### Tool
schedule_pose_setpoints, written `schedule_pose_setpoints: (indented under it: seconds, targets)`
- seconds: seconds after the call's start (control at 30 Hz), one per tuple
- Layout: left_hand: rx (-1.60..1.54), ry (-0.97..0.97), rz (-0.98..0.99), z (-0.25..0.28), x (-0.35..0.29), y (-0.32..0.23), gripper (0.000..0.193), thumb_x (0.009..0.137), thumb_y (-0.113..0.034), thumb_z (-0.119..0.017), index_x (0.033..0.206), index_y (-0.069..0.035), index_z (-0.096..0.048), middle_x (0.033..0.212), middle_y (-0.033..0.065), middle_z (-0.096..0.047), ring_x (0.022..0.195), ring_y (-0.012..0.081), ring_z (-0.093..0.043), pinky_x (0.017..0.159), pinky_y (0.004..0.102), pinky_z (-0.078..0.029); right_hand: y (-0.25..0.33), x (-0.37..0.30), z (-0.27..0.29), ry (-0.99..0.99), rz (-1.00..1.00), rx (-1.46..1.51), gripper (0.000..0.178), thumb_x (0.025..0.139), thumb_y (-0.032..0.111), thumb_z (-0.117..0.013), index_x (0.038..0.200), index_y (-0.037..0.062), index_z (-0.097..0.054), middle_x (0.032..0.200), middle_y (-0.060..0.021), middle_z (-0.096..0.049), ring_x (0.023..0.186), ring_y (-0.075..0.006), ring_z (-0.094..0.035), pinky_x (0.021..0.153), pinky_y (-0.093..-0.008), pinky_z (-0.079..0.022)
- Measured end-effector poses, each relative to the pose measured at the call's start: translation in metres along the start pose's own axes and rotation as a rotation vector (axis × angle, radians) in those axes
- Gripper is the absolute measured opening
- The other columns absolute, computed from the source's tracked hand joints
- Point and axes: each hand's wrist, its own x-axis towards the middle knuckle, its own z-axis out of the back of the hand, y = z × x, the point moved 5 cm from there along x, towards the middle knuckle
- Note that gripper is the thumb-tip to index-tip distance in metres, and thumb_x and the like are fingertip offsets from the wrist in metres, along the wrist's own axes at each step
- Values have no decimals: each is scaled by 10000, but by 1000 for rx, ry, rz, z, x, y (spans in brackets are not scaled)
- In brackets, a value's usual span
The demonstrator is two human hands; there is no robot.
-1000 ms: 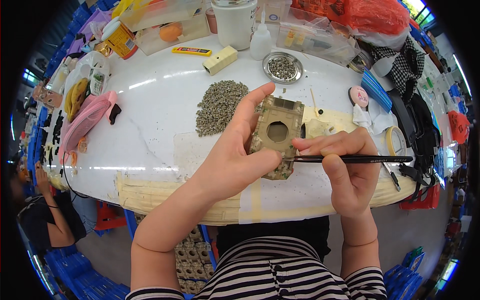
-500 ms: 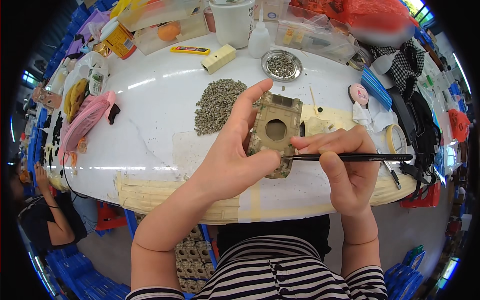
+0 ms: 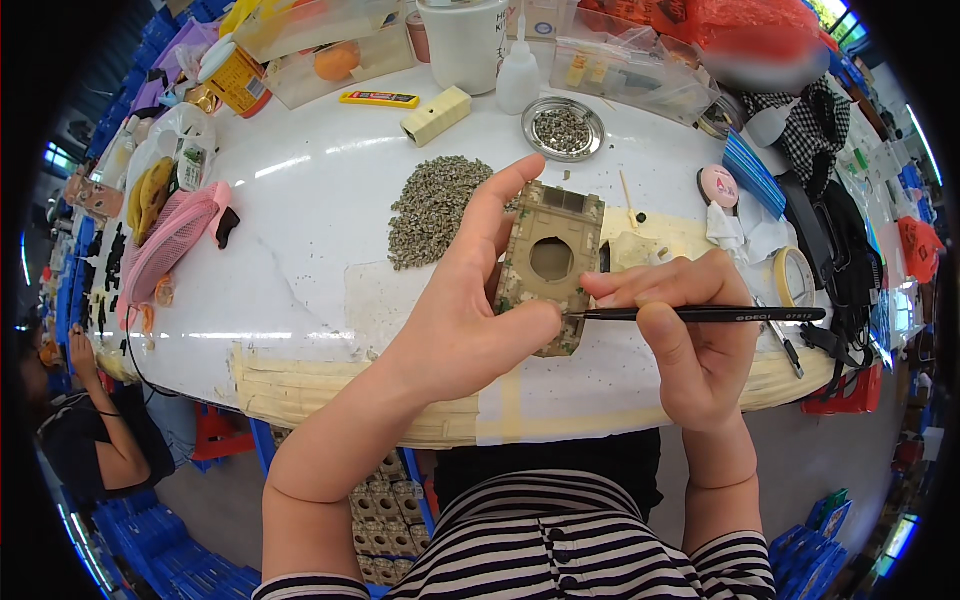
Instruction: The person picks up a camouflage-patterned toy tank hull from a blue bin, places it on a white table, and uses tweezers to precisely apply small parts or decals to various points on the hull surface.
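Observation:
My left hand (image 3: pixel 465 325) grips a tan camouflage toy tank hull (image 3: pixel 575 215) with a round hole in its top, held above the table. Its thumb presses near the hull's lower edge, and the index finger reaches up past the far end. In my right hand (image 3: pixel 700 340) is a pair of slim black tweezers (image 3: pixel 735 314), pinched between thumb and fingers. Their fine tip meets the hull beside my left thumb; whether it grips a small part cannot be made out. My right fingertips touch the hull's right side.
Behind my left hand lies a pile of tiny grey-green parts (image 3: pixel 430 215). A round metal dish (image 3: pixel 598 140) holds more. Beyond stand a white squeeze bottle (image 3: pixel 518 80) and clear plastic boxes (image 3: pixel 630 85). A tape roll (image 3: pixel 793 278) lies at right; another person (image 3: pixel 110 440) sits at left.

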Motion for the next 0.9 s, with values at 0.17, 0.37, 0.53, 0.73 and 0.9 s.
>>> schedule_pose_setpoints:
  seconds: [0.17,0.37,0.53,0.73,0.9]
  targets:
    - [3,-1,-5,-1,0,-1,838,732,20,-529,1472,-61,-142,1166,114,-480,1012,141,-528,834,267,-459,0,0,0,-1,1,2,80,905,31,-595,904,-9,-526,889,-114,-615,965,-265,-664,820,-332,-514]
    - [8,-3,-3,0,0,0,846,725,20,-531,1471,-60,-142,1171,116,-476,1033,146,-519,873,270,-440,-1,0,-1,2,-3,10,82,908,34,-592,906,-11,-523,889,-116,-615,967,-264,-662,825,-334,-513]
    - [-12,-1,16,0,0,0,845,723,19,-529,1471,-58,-143,1168,117,-477,1046,147,-514,890,269,-429,-1,-1,-1,8,-10,26,79,912,34,-586,909,-11,-520,891,-118,-617,974,-263,-659,836,-336,-509]
    - [-40,-1,56,2,1,5,855,696,33,-497,1477,-68,-164,1228,151,-486,1089,212,-549,835,329,-528,-1,0,0,2,-17,75,80,910,28,-586,921,-9,-516,909,-131,-626,985,-263,-655,849,-334,-503]
    - [-47,2,62,2,1,7,864,683,33,-493,1478,-72,-170,1257,166,-488,1079,240,-582,779,361,-588,-1,0,0,7,-8,60,82,908,27,-590,922,-10,-517,906,-129,-629,983,-266,-657,841,-330,-503]
